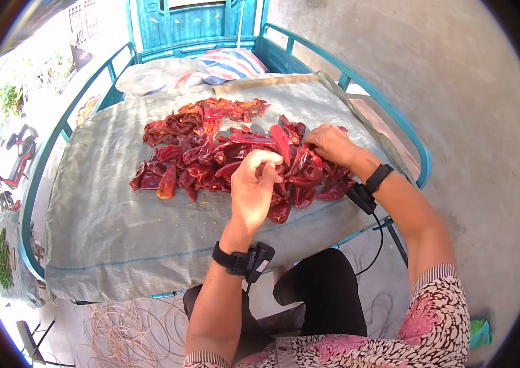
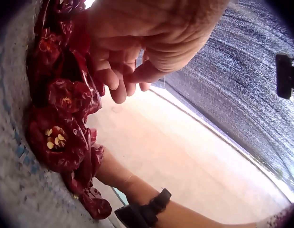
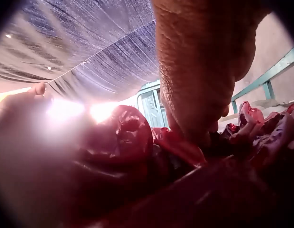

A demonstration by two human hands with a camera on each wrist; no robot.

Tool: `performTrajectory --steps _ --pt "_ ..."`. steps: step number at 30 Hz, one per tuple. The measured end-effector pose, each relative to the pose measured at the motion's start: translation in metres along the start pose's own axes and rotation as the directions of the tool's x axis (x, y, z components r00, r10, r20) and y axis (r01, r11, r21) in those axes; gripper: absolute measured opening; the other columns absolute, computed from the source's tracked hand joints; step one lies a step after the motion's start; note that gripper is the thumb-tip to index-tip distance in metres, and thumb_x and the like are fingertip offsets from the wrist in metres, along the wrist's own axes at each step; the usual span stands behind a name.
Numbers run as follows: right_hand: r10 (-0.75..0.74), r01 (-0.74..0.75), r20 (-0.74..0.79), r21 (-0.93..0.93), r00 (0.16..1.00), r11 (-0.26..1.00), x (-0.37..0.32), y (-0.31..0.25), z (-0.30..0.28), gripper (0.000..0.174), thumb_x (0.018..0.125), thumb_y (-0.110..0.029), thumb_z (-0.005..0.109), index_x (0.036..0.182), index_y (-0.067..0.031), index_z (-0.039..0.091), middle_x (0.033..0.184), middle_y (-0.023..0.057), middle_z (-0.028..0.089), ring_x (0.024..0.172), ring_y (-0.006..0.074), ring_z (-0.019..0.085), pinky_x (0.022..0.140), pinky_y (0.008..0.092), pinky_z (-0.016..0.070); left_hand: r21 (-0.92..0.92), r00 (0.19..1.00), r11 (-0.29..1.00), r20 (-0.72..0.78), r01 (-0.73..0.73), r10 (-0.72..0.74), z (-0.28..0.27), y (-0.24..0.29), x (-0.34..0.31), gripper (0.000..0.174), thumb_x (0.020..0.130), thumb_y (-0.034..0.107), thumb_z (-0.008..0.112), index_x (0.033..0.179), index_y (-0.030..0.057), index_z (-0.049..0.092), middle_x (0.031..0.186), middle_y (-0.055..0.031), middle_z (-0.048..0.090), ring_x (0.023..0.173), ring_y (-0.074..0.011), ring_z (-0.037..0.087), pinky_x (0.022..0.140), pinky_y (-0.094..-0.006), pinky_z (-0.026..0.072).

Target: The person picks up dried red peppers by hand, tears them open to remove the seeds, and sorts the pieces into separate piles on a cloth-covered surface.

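Note:
A heap of wrinkled red peppers [image 1: 211,153] lies on a grey woven sheet [image 1: 119,233]. Over its front part hangs the left hand [image 1: 255,187], fingers loosely curled beside an upright red pepper [image 1: 281,144]. In the left wrist view, nothing shows between the fingers of the left hand [image 2: 142,42], close to dark red peppers [image 2: 66,95]. The right hand [image 1: 335,146] reaches down into the heap's right side. The right wrist view shows the right hand [image 3: 199,66] among glossy peppers [image 3: 128,135]; its fingertips are hidden, so a grip cannot be confirmed.
Teal rails [image 1: 358,76] run along both sides of the cart bed. Stuffed sacks [image 1: 161,73] lie at its far end. Coiled cable [image 1: 128,331] is on the ground at lower left, and a red scooter [image 1: 20,159] stands beyond the left rail.

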State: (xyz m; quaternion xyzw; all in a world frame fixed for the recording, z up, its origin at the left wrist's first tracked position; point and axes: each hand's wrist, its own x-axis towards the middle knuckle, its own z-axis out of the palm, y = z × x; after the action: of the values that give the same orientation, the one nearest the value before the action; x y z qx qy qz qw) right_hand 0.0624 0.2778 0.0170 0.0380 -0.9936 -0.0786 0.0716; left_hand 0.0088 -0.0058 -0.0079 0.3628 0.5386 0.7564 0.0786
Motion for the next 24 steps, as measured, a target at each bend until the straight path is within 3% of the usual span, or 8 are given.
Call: performTrajectory --steps 3,6,7,11,14,18,19,24 --pt "0.089 -0.038 -0.334 0.155 0.938 0.987 0.005 0.012 0.001 0.021 0.09 -0.014 0.063 0.11 -0.0104 0.069 0.102 0.0106 0.071 0.096 0.0289 0.065 0.088 0.0382 0.0505 0.032 1.0 0.999 -0.025 0.003 -0.002 -0.004 0.0 0.0 0.011 0.101 0.006 0.055 0.105 0.0064 0.066 0.099 -0.0034 0.07 0.074 -0.0088 0.066 0.064 -0.0228 0.0499" --pt "0.621 -0.325 -0.264 0.668 0.738 0.67 0.014 0.0 -0.027 0.018 0.098 -0.017 0.058 0.107 -0.0055 0.068 0.1 0.0161 0.071 0.096 0.0317 0.067 0.084 0.039 0.0518 0.027 0.999 0.999 -0.033 0.018 -0.018 -0.006 0.003 0.0 0.011 0.101 0.006 0.056 0.105 0.0059 0.066 0.097 -0.0025 0.069 0.074 -0.0087 0.066 0.063 -0.0227 0.0498" --pt "0.635 -0.309 -0.213 0.732 0.743 0.607 0.016 0.015 -0.024 0.024 0.101 -0.022 0.053 0.109 -0.0034 0.067 0.101 0.0202 0.071 0.1 0.0355 0.067 0.087 0.0404 0.0513 0.024 0.999 0.999 -0.042 0.031 -0.03 -0.005 0.005 -0.001 0.011 0.101 0.006 0.056 0.104 0.0055 0.066 0.094 -0.0021 0.068 0.074 -0.0087 0.066 0.064 -0.0229 0.05" --pt "0.744 -0.624 -0.049 0.509 0.666 0.593 0.029 0.073 0.02 0.036 0.098 -0.034 0.054 0.115 -0.0061 0.068 0.106 0.0221 0.071 0.106 0.0404 0.065 0.092 0.0462 0.0496 0.051 0.999 0.998 -0.025 0.044 -0.043 -0.008 0.004 -0.001 0.011 0.1 0.007 0.056 0.105 0.0051 0.066 0.096 -0.0035 0.07 0.075 -0.0093 0.066 0.064 -0.0233 0.0506" --pt "0.527 -0.382 -0.164 0.517 0.834 0.766 0.04 0.067 0.039 0.035 0.096 -0.029 0.054 0.125 -0.0117 0.066 0.112 0.0201 0.07 0.108 0.0408 0.065 0.095 0.0461 0.0495 0.048 0.998 0.997 -0.007 0.055 -0.055 -0.008 0.008 0.0 0.011 0.1 0.007 0.056 0.105 0.0042 0.065 0.098 -0.0049 0.071 0.076 -0.0098 0.067 0.065 -0.0236 0.0512" --pt "0.316 -0.314 0.036 -0.05 0.948 0.948 0.047 0.01 0.024 0.049 0.089 -0.012 0.056 0.137 -0.0227 0.059 0.13 0.0102 0.066 0.12 0.0354 0.059 0.105 0.0506 0.0417 0.027 0.994 0.995 0.042 0.096 -0.097 -0.009 0.017 0.002 0.012 0.1 0.007 0.056 0.106 0.0027 0.064 0.098 -0.0059 0.072 0.076 -0.0103 0.067 0.065 -0.0237 0.0518" --pt "0.368 -0.376 0.082 0.111 0.926 0.92 0.053 0.01 0.027 0.046 0.085 -0.012 0.06 0.13 -0.0224 0.063 0.128 0.008 0.067 0.124 0.033 0.057 0.106 0.0536 0.0386 0.013 0.994 0.996 0.061 0.086 -0.087 -0.009 0.016 0.002 0.012 0.1 0.007 0.056 0.107 0.0028 0.064 0.098 -0.006 0.072 0.076 -0.0104 0.067 0.065 -0.0236 0.0517" --pt "0.399 -0.424 0.153 0.205 0.904 0.882 0.058 0.029 0.012 0.031 0.083 -0.013 0.063 0.113 -0.0183 0.067 0.118 0.0084 0.069 0.117 0.0329 0.061 0.098 0.052 0.0434 -0.058 0.994 0.996 0.093 0.064 -0.058 -0.01 0.01 0.002 0.013 0.099 0.007 0.057 0.108 0.0026 0.064 0.098 -0.0077 0.073 0.076 -0.0114 0.068 0.064 -0.0242 0.0518"
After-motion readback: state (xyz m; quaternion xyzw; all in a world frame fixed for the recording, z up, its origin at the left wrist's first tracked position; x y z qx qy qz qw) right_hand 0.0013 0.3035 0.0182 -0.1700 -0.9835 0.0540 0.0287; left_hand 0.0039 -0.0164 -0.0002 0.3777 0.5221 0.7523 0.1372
